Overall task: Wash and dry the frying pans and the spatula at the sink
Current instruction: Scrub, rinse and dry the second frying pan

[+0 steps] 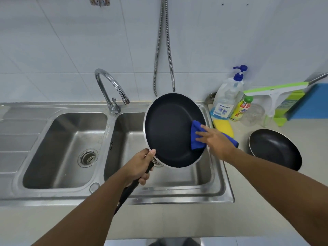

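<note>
A black non-stick frying pan [168, 128] with a silver rim is held tilted above the right basin of the steel sink [220, 189]. My left hand [140, 166] grips its black handle close to the pan body. My right hand [214, 139] presses a folded blue cloth [197, 137] against the pan's inner right side with straight fingers; part of the cloth trails under my wrist. A second black frying pan [275, 150] lies on the counter to the right. No spatula is in view.
A curved tap [110, 89] stands between the two basins, with no water visible. A yellow sponge [223, 126], a soap pump bottle [229, 96], a small yellow bottle [242, 109] and a green-edged squeegee [276, 89] crowd the back right counter. A drainboard [19, 135] lies at the left.
</note>
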Motion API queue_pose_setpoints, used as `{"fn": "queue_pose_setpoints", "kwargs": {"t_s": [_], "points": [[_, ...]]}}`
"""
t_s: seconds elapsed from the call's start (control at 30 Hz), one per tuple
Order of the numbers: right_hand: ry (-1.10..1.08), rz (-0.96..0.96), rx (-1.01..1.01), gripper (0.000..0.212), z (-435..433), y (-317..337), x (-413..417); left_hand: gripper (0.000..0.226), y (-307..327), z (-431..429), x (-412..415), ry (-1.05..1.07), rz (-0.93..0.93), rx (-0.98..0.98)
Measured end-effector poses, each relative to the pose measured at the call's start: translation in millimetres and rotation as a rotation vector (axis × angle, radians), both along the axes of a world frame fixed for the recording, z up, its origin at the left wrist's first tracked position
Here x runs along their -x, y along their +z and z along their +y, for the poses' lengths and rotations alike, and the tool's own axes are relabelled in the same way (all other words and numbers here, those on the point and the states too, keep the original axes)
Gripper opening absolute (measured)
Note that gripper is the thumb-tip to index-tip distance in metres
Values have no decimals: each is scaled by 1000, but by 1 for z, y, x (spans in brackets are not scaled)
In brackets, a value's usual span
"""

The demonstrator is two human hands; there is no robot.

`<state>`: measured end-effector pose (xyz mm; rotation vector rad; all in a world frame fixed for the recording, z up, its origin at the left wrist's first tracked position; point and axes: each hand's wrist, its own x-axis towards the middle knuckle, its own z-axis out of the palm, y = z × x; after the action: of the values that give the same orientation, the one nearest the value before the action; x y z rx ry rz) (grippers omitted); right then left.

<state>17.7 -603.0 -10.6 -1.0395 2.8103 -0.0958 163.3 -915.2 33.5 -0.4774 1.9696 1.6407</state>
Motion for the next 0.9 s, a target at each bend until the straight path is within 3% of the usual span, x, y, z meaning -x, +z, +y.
{"fn": "queue_pose_setpoints", "kwargs": {"t_s": [0.1,0.2,0.3,0.43,0.57,0.73,0.83,0.9], "points": [[-115,21,-68,55,-9,3,-6,42,0,18,1,6,18,1],[-67,-81,312,60,-13,-22,-42,39,2,33,5,40,50,13],[-46,-284,458,72,-4,-31,-80,36,3,37,8,16,48,76],[-300,-34,620,72,35,-46,-104,40,-2,52,1,7,31,105],[-622,95,463,69,86,-52,-114,45,-8,77,-5,109,36,43],[-445,-309,1,68,119,-52,-109,48,-8,109,-16,244,5,-111],[-510,-423,12,62,110,-42,-91,47,-5,126,-22,288,5,-167],[-625,-423,140,59,97,-23,-82,48,-1,136,-27,306,-1,-192]]}}
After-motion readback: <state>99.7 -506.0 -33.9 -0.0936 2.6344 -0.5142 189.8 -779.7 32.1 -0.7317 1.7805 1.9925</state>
